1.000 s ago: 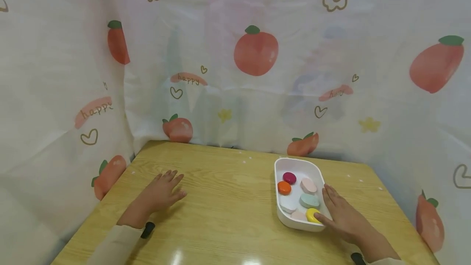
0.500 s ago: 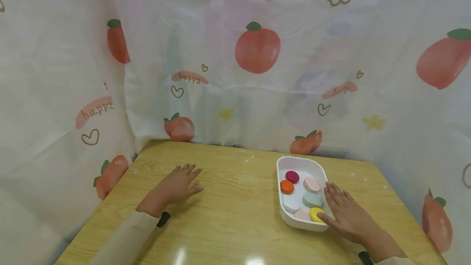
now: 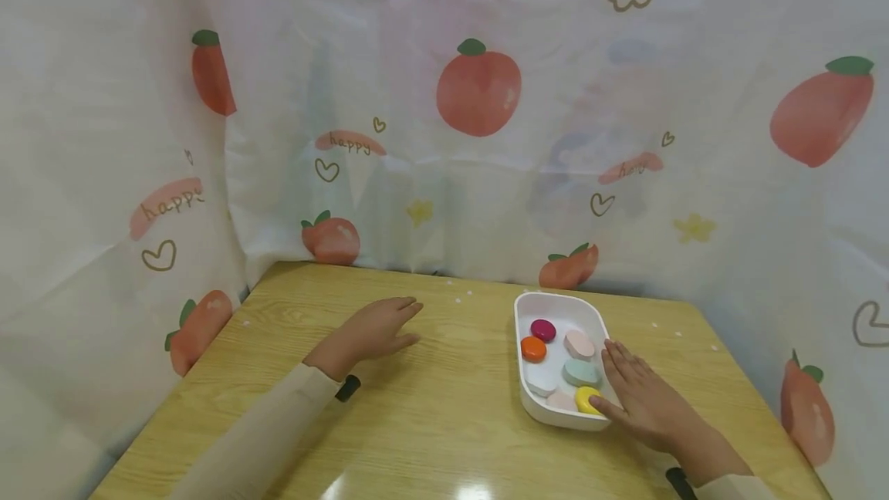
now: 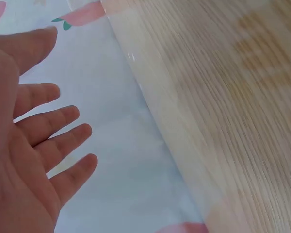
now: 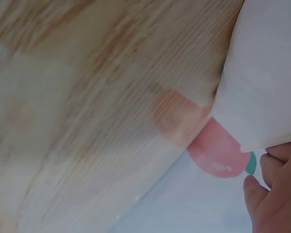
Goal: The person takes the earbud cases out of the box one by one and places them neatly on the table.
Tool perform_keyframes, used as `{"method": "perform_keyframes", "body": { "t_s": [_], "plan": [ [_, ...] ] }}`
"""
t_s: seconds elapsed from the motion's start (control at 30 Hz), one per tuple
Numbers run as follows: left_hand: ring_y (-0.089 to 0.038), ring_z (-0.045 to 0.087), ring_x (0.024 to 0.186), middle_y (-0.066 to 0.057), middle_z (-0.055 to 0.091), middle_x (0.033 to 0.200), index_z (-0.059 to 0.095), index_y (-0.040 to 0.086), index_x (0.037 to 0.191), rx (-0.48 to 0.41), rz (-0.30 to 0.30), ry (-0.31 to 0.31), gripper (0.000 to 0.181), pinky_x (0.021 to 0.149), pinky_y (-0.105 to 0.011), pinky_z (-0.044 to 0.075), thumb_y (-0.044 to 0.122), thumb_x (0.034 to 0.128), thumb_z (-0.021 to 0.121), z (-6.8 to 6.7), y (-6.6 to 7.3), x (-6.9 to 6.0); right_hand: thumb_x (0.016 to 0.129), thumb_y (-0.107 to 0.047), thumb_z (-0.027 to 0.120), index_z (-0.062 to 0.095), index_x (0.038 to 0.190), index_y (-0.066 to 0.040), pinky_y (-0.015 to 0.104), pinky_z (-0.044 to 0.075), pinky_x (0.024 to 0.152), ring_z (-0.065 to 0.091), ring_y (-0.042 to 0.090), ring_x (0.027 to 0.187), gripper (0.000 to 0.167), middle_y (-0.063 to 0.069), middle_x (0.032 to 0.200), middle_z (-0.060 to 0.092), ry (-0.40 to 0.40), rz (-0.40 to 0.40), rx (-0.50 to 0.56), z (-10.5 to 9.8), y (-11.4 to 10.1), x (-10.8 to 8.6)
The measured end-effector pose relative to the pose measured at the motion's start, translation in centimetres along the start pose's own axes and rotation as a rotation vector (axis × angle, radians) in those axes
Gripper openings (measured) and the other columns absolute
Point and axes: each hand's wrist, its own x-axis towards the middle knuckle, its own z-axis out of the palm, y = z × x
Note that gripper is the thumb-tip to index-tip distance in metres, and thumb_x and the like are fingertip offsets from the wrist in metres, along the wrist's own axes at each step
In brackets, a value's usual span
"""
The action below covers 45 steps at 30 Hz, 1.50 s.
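Observation:
A white tray (image 3: 525,396) with rounded corners stands on the right half of the table. Inside lie several smooth rounded pieces: a magenta one (image 3: 543,330), an orange one (image 3: 533,349), a yellow one (image 3: 586,400), a pale green oval (image 3: 581,372) and some pale pink and white ones. My right hand (image 3: 649,401) lies along the tray's right wall with straight fingers; its thumb reaches over the rim at the yellow piece. The right wrist view shows its fingertips at the white wall (image 5: 266,73). My left hand (image 3: 371,336) hovers left of the tray, fingers extended, holding nothing.
The wood-grain table (image 3: 430,415) meets a fruit-printed white cloth (image 3: 389,68) at its back, which also hangs on the left and right sides. Small white specks show near the table's back edge.
My left hand has moved to the right across the table, closer to the tray. The right hand keeps its place at the tray's right side; the tray and its pieces look unmoved.

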Motion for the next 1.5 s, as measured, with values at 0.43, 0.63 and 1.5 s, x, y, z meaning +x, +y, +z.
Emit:
{"method": "perform_keyframes", "body": {
  "t_s": [0.43, 0.63, 1.5],
  "plan": [
    [-0.023, 0.058, 0.116, -0.009, 0.056, 0.135, 0.051, 0.008, 0.14, -0.15, -0.01, 0.072, 0.05, 0.095, -0.037, 0.049, 0.028, 0.0968, 0.063, 0.1, 2.4, 4.8, 0.097, -0.056, 0.047, 0.025, 0.147, 0.012, 0.013, -0.018, 0.101, 0.013, 0.043, 0.143, 0.087, 0.026, 0.156, 0.017, 0.009, -0.003, 0.002, 0.1, 0.2, -0.1],
    [-0.017, 0.064, 0.101, -0.006, 0.063, 0.123, 0.057, 0.011, 0.133, -0.436, -0.108, 0.113, 0.039, 0.08, -0.03, 0.054, 0.027, 0.0979, 0.061, 1.2, 3.8, 7.3, 0.097, -0.055, 0.048, 0.023, 0.148, 0.011, 0.016, -0.017, 0.104, 0.012, 0.042, 0.143, 0.087, 0.026, 0.157, 0.016, -0.007, 0.008, 0.017, 0.5, -0.1, -0.5],
    [-0.022, 0.068, 0.079, -0.004, 0.065, 0.09, 0.064, -0.001, 0.111, -1.17, -0.334, 0.076, 0.024, 0.063, -0.03, 0.058, 0.014, 0.0924, 0.068, 1.8, 9.2, 15.1, 0.099, -0.051, 0.047, 0.022, 0.147, 0.014, 0.012, -0.018, 0.101, 0.011, 0.043, 0.143, 0.084, 0.03, 0.155, 0.016, -0.013, -0.029, 0.024, 0.1, 0.5, 0.4]
  ]
}}
